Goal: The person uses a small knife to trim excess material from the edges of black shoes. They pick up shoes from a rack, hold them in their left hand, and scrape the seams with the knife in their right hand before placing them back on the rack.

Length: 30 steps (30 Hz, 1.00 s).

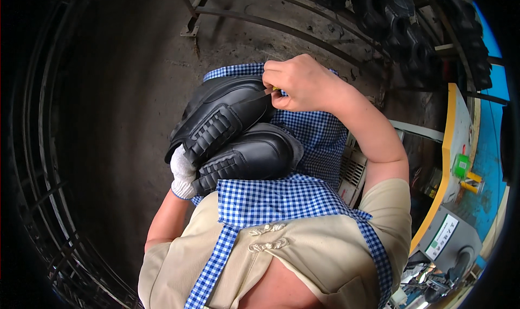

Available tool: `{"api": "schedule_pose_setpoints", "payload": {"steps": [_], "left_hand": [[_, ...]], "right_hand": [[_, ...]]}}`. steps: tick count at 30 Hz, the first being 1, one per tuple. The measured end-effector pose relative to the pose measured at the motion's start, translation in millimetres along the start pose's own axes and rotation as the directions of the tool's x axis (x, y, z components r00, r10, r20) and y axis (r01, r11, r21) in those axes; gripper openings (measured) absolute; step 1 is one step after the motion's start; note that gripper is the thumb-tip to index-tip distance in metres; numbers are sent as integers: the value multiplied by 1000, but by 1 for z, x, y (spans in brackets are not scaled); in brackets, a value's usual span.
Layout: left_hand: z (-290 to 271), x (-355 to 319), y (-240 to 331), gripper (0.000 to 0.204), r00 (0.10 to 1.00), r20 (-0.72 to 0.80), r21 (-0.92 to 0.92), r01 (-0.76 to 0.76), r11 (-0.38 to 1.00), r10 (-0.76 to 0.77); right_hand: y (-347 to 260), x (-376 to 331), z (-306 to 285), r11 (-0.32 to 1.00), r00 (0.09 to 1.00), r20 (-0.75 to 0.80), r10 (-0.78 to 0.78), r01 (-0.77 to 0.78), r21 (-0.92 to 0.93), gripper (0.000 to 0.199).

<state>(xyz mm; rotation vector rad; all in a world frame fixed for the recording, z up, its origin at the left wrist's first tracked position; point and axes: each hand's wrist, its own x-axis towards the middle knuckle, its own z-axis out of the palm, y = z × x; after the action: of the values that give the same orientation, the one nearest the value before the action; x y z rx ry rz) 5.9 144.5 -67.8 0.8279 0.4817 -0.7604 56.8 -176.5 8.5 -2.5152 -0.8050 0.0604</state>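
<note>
Two black shoes (222, 111) (254, 152) lie side by side across my lap, toes toward the right. Strap-like ribs cross their uppers. My left hand (183, 171), in a white knitted glove, grips the shoes at their ankle end; some of its fingers are hidden behind them. Bare and closed, my right hand (300, 84) pinches a small thin-bladed knife (260, 95) with a bit of yellow at its handle. The blade lies along the toe of the farther shoe. Under the shoes spreads a blue checked apron (314, 141).
Black footwear (390, 21) hangs on a metal rack at the far right. A yellow-edged bench (450, 124) stands to my right, with a green container (461, 166) and a grey machine (452, 236). Metal rails (46, 146) curve along the left, and a frame bar (271, 23) crosses ahead.
</note>
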Motion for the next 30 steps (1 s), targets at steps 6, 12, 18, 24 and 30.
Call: {"api": "schedule_pose_setpoints", "payload": {"steps": [6, 12, 18, 24, 30], "left_hand": [[-12, 3, -6, 40, 996, 19, 6, -85, 996, 85], [-14, 7, -8, 40, 995, 17, 6, -103, 995, 103], [-29, 13, 24, 37, 967, 18, 76, -255, 964, 255], [15, 22, 103, 12, 769, 636, 669, -504, -547, 69], [101, 31, 74, 13, 277, 823, -224, -644, -731, -496]], "right_hand": [[12, -17, 29, 903, 974, -168, 155, -70, 425, 9], [24, -48, 68, 437, 940, -15, 340, -144, 888, 8], [19, -96, 76, 563, 809, 1, 588, -411, 717, 15], [11, -72, 27, 704, 675, -463, 574, -117, 701, 8], [-35, -5, -35, 931, 888, -459, 32, 140, 337, 27]]}}
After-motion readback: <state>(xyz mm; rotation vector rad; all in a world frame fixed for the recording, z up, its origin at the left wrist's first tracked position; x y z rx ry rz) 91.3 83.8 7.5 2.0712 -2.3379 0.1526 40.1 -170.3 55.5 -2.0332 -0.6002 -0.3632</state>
